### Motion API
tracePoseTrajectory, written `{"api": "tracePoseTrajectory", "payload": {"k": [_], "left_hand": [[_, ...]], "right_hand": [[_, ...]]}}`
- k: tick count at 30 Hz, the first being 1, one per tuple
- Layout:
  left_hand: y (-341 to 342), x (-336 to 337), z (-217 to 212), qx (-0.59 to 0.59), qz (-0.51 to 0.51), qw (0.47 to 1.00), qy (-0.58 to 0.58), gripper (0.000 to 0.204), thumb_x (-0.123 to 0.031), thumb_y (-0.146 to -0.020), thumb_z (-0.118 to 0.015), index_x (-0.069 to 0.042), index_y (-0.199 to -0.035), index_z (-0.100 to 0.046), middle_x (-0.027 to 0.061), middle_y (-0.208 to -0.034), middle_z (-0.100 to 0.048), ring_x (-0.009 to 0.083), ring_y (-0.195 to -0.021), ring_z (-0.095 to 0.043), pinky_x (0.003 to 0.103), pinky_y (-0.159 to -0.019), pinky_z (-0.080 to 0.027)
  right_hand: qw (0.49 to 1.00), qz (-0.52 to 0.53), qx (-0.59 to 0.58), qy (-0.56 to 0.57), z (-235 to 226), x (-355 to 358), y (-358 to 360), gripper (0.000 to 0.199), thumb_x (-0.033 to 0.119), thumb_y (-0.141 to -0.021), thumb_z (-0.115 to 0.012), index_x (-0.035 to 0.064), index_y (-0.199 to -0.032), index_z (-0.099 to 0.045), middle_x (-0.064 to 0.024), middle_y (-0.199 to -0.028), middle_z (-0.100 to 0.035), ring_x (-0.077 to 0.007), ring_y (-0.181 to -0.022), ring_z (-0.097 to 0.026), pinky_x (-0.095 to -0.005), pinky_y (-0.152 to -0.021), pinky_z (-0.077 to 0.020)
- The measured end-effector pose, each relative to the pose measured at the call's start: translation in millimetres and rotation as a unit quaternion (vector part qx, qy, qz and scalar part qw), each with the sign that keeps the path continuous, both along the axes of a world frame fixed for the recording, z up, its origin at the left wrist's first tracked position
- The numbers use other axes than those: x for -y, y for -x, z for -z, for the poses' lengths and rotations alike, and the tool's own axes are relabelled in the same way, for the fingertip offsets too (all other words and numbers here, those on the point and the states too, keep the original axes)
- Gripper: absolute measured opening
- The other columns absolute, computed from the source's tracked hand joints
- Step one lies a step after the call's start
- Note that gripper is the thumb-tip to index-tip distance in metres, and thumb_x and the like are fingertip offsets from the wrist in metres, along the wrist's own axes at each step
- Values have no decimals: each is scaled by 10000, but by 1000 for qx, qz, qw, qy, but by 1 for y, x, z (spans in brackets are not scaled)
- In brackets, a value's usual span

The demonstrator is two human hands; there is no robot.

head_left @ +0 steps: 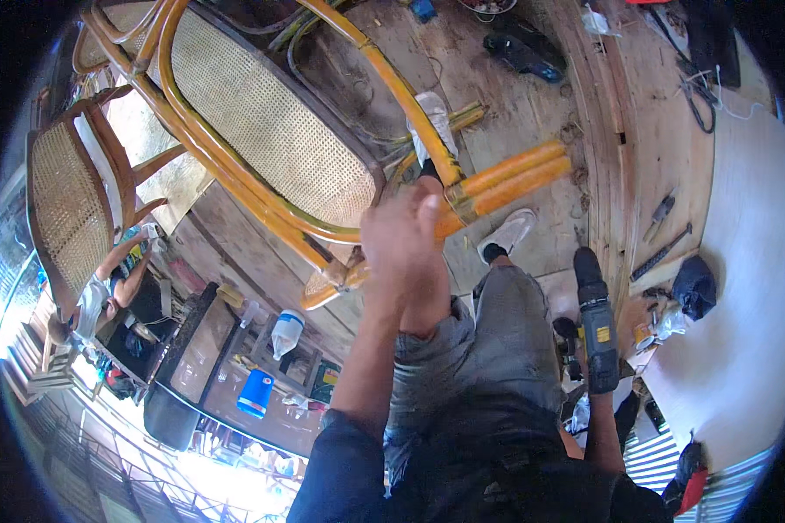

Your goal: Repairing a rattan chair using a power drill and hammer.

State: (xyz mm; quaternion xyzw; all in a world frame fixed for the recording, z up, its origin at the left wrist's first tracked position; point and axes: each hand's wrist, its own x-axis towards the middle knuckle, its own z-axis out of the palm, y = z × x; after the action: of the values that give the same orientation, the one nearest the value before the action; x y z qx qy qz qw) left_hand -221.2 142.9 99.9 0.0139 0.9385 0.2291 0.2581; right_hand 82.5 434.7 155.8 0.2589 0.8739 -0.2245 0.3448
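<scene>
My left hand [401, 231], smeared by motion, is at the corner of a rattan furniture frame [506, 181] of bent yellow-brown poles. Its fingers are too blurred to show whether they grip a pole. Woven cane panels [270, 131] with dark edging fill parts of the frame, which lies tilted on the floor in front of me. On my right side a black and yellow power drill [597, 336] points away from me. The right forearm [602, 440] runs up to its rear end, with my right hand hidden beneath the drill's body, seemingly around its handle.
At left stands a cane-seated wooden chair [70, 179], with another person's arms [122, 270] behind it. A blue container [255, 392] and a white jug [287, 334] are lower left. Hand tools [661, 216] and a dark cap [694, 286] lie right. My shoes [508, 232] stand beside the poles.
</scene>
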Motion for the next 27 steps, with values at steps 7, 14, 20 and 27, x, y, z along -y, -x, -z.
{"api": "tracePoseTrajectory", "payload": {"k": [7, 14, 20, 27], "left_hand": [[-11, 2, 27, -47, -26, 998, 32, 299, -261, -847, -494, -52, -650, -576, 137, -601, -558, 318, -582, -545, 432, -562, -407], [-2, 6, 30, -7, 8, 1000, 25, 132, -195, -770, -594, -111, -669, -588, 44, -605, -562, 210, -580, -554, 346, -542, -406], [1, 11, 32, 9, 5, 1000, -8, 106, -202, -770, -592, -108, -730, -621, 32, -604, -560, 200, -556, -539, 321, -548, -409], [2, 16, 35, 57, 14, 998, -26, 136, -216, -755, -600, -89, -782, -643, 26, -600, -562, 196, -519, -526, 317, -528, -405]], "right_hand": [[995, -76, -8, -67, 57, -6, 22, 367, 210, -743, -668, 36, -1047, -557, -142, -922, -589, -276, -842, -578, -391, -719, -465], [997, 39, 60, 0, 88, 10, 26, 331, 272, -783, -653, 6, -968, -583, -170, -858, -594, -343, -796, -564, -407, -702, -451], [980, 147, 75, 112, 104, 23, 26, 275, 175, -777, -642, 30, -1006, -591, -125, -935, -609, -264, -842, -572, -367, -733, -449], [997, 9, 47, 58, 114, 20, 14, 290, 212, -805, -634, 41, -1035, -592, -151, -983, -606, -342, -934, -549, -453, -821, -409]]}}
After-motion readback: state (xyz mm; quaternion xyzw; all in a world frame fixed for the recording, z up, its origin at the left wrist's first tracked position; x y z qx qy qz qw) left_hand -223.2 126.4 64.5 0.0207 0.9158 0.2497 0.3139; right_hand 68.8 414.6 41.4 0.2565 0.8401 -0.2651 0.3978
